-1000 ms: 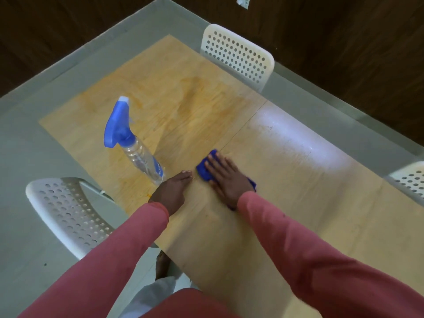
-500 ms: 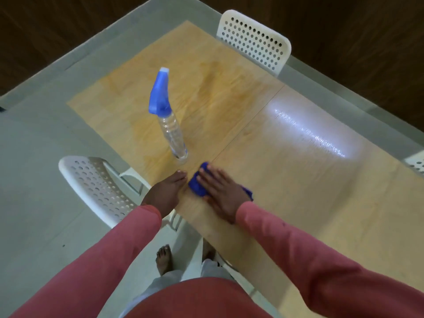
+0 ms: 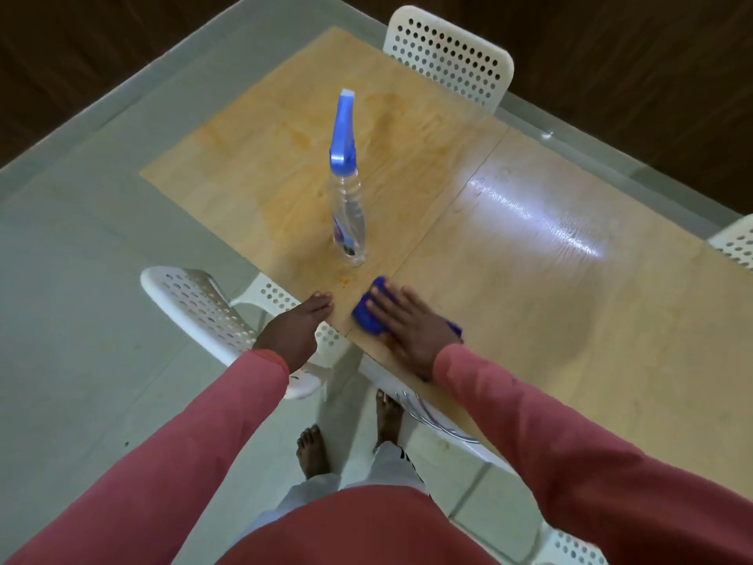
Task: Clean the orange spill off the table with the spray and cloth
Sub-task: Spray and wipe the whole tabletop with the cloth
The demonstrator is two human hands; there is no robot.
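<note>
A blue cloth [image 3: 366, 316] lies flat on the light wooden table [image 3: 550, 320] near its front edge. My right hand [image 3: 407, 328] presses down on the cloth with fingers spread. Beside it, my left hand [image 3: 297, 332] rests on the table's edge and holds nothing. A clear spray bottle [image 3: 348, 205] with a blue trigger head stands upright just beyond the hands. Orange spill [image 3: 293, 189] smears across the table's left half, with a small darker spot [image 3: 344, 281] close to the cloth.
A white perforated chair [image 3: 195, 307] stands at the near left, touching the table's edge. Another chair [image 3: 452, 55] is at the far side and a third [image 3: 737, 242] at the right edge. My bare feet stand on grey floor below. The table's right half looks glossy.
The view has shifted back and down, so my feet and the near chair show more. My right hand with the cloth has slid closer to the table's front edge. The bottle stays put.
</note>
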